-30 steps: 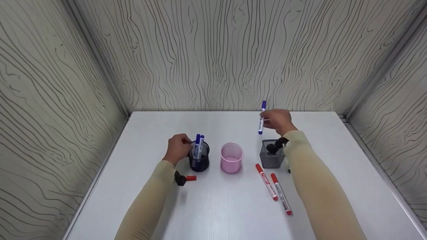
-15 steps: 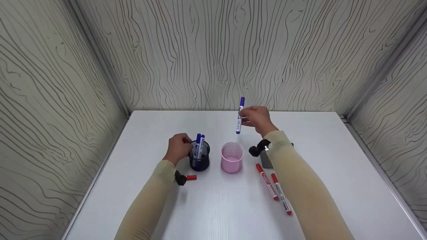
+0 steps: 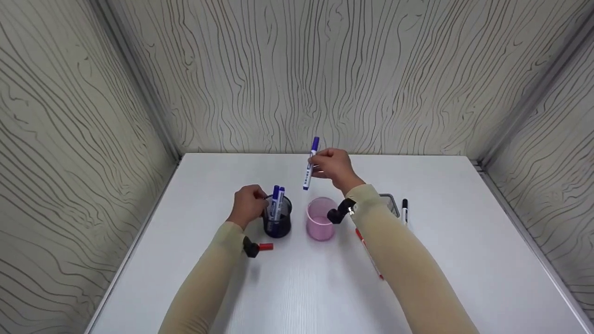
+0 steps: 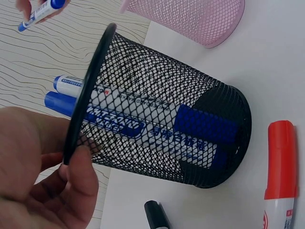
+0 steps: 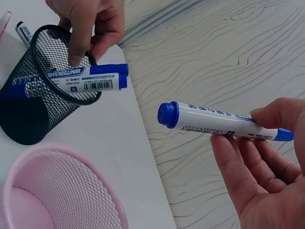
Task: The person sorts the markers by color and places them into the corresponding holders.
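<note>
My left hand (image 3: 248, 206) pinches the rim of a round black mesh pen holder (image 4: 147, 64), thumb on one side and fingers on the other. Two blue-capped whiteboard markers (image 5: 102, 78) stand in that holder, one with its cap end down. Between the thumb and fingers of my right hand (image 3: 333, 166) is another blue whiteboard marker (image 3: 310, 164), held nearly upright with its cap at the top. It hangs in the air behind and above a pink mesh pen holder (image 3: 319, 229), which has nothing in it.
A grey square mesh holder (image 3: 390, 203) is mostly hidden behind my right sleeve. Beyond it lies a black-capped marker (image 3: 404, 211). A red marker (image 3: 363, 240) shows beside that sleeve. Near my left wrist lie another red marker (image 4: 281, 162) and a dark-capped one (image 4: 156, 215).
My right hand has carried the blue marker leftward, from above the grey holder to past the pink one. My left hand has stayed at the black holder's rim.
</note>
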The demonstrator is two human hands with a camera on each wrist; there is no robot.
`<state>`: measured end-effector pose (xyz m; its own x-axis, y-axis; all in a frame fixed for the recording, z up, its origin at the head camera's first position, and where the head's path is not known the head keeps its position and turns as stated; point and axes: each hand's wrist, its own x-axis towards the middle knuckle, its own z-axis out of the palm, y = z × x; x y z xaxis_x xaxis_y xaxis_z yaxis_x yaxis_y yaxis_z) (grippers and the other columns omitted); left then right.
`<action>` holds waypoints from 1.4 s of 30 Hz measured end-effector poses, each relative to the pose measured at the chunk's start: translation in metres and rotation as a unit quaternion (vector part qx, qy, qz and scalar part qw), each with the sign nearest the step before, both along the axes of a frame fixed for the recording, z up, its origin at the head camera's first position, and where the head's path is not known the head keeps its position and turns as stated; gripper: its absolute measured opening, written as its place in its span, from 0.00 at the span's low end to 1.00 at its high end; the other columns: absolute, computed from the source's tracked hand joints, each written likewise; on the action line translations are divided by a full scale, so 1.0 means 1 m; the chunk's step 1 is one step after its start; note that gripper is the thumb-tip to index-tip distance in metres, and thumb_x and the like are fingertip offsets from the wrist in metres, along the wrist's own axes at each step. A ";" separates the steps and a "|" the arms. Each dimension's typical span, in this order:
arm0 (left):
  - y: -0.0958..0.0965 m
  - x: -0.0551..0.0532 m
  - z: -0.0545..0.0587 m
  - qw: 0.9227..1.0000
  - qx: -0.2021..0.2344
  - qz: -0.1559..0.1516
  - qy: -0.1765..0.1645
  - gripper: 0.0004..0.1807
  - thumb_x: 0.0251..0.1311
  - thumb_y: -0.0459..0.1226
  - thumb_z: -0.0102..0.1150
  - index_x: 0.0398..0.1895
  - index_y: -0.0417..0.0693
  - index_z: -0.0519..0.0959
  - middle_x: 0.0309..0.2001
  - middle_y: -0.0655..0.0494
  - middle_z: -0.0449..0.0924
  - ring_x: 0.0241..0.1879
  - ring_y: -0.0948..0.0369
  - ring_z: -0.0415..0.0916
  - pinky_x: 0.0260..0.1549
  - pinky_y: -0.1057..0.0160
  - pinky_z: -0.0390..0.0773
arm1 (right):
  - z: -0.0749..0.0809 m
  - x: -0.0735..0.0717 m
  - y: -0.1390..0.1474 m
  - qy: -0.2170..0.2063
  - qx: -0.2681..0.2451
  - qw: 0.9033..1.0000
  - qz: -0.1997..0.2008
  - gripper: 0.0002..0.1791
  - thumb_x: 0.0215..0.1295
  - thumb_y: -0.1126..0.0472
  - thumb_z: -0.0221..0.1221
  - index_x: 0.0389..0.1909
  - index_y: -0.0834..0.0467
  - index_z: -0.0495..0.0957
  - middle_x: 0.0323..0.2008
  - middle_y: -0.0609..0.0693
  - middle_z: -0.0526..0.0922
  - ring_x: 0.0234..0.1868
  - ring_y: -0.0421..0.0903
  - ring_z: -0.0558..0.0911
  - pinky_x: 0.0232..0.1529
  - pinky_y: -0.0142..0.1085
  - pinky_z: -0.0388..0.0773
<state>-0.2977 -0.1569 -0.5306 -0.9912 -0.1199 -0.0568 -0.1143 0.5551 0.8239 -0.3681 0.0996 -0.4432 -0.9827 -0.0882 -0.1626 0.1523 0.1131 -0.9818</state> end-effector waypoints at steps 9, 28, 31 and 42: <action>-0.001 -0.002 -0.001 1.000 0.001 0.002 -0.008 0.05 0.70 0.27 0.66 0.45 0.38 0.88 0.47 0.42 0.89 0.37 0.56 0.86 0.36 0.61 0.89 | -0.002 0.010 -0.025 0.002 0.011 1.000 0.020 0.06 0.78 0.66 0.69 0.50 0.61 0.83 0.50 0.57 0.92 0.45 0.47 0.94 0.56 0.44 0.95; 0.000 -0.007 -0.001 1.000 -0.006 0.005 -0.020 0.06 0.72 0.28 0.66 0.47 0.39 0.88 0.49 0.42 0.89 0.42 0.54 0.88 0.41 0.58 0.91 | -0.025 0.027 -0.054 0.048 0.044 0.995 0.079 0.09 0.72 0.69 0.71 0.46 0.61 0.81 0.43 0.51 0.86 0.42 0.44 0.91 0.58 0.48 0.95; -0.001 -0.007 -0.001 1.000 -0.003 0.003 -0.013 0.06 0.71 0.27 0.65 0.46 0.39 0.88 0.48 0.42 0.89 0.40 0.54 0.87 0.39 0.58 0.91 | -0.030 0.028 -0.056 0.053 0.054 0.993 0.087 0.09 0.71 0.69 0.72 0.45 0.61 0.81 0.42 0.51 0.86 0.42 0.45 0.91 0.55 0.45 0.96; -0.001 -0.003 -0.002 1.000 -0.006 0.003 0.006 0.04 0.68 0.26 0.67 0.43 0.38 0.88 0.42 0.44 0.88 0.37 0.57 0.84 0.35 0.61 0.88 | -0.043 0.035 -0.062 0.071 0.092 0.988 0.100 0.09 0.71 0.65 0.73 0.44 0.60 0.82 0.42 0.51 0.87 0.43 0.45 0.90 0.50 0.39 0.95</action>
